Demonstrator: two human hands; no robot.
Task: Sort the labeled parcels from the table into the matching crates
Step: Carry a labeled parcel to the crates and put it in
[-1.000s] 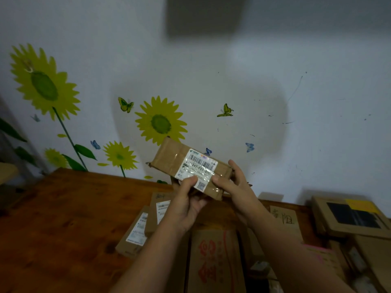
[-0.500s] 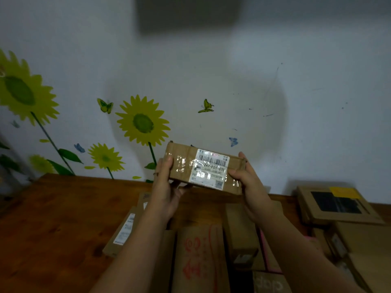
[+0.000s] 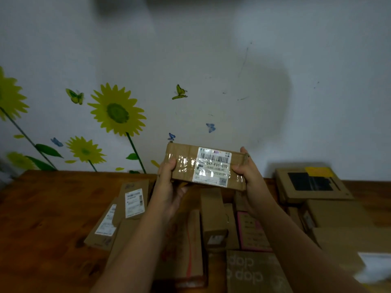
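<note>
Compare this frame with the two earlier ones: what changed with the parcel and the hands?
The held parcel, tilted a second ago, has been turned nearly level, label facing the camera. The left hand slid from under the label to the parcel's left end, and the right hand shifted to its right end. Unchanged: both hands grip it above the table, and the other parcels lie as before.

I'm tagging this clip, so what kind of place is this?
Likely a room in a home set up for sorting parcels, not a warehouse: a wooden table piled with cardboard boxes, sunflower stickers on the wall, and a labeled parcel held up.
</note>
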